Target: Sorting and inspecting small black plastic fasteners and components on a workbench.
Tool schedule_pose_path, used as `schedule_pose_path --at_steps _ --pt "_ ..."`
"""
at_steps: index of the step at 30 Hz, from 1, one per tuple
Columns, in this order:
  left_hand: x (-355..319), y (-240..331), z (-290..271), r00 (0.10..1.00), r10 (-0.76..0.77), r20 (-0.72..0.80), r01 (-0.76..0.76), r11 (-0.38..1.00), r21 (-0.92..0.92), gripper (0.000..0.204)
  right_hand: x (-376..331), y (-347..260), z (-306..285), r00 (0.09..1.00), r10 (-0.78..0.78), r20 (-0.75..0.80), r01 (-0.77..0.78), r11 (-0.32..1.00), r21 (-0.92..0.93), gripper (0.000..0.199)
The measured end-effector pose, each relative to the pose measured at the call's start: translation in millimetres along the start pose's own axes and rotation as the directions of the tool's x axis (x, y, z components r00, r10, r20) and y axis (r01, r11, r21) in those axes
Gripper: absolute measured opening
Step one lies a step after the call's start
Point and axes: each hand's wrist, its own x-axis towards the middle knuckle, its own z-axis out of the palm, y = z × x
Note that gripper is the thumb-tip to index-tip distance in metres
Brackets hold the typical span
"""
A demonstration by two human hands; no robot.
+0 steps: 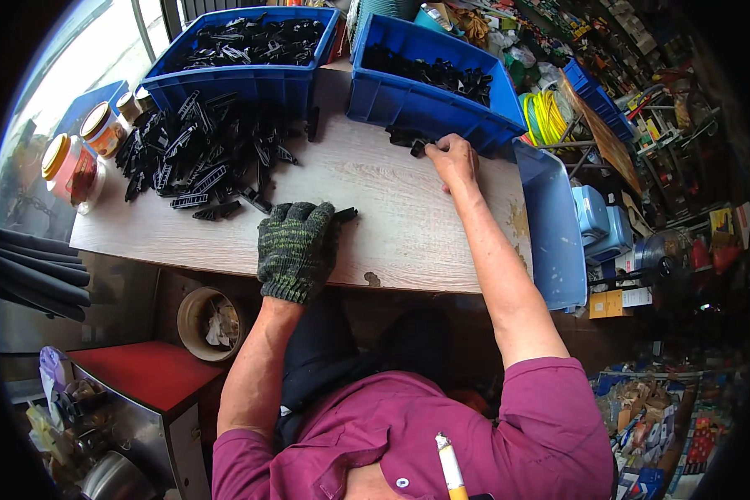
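My left hand (296,250), in a dark green-flecked knit glove, is closed over a black plastic part (347,215) near the table's front edge. Only one end of that part sticks out past the fingers. Farther off to the right, my bare right hand (456,160) pinches a small black plastic piece (418,148) just in front of the right blue bin. Another dark piece lies against it on the left. A heap of black ribbed plastic parts (200,154) spreads over the table left of my gloved hand.
Two blue bins, the left one (233,79) and the right one (425,104), stand along the back of the pale wooden table (417,242), both holding black parts. Lidded jars (67,167) stand at the left edge. A light-blue container (554,225) adjoins the right edge.
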Motion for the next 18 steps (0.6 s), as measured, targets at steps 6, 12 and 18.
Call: schedule_pose_path --at_steps 6,12,18 --pt "-3 1 -2 0.999 -0.030 -0.017 0.030 1.000 0.003 0.025 -7 9 -8 0.997 0.055 0.059 -0.060 0.995 0.084 0.031" --pt "-12 -9 1 0.959 -0.004 -0.285 -0.041 0.987 -0.152 0.028 -54 6 -20 0.902 0.161 0.400 -0.373 0.757 0.537 0.027" --pt "-14 33 20 0.969 -0.117 -0.219 -0.008 0.869 -0.495 0.028 -116 -5 -16 0.761 -0.176 0.625 -0.402 0.629 0.666 0.030"
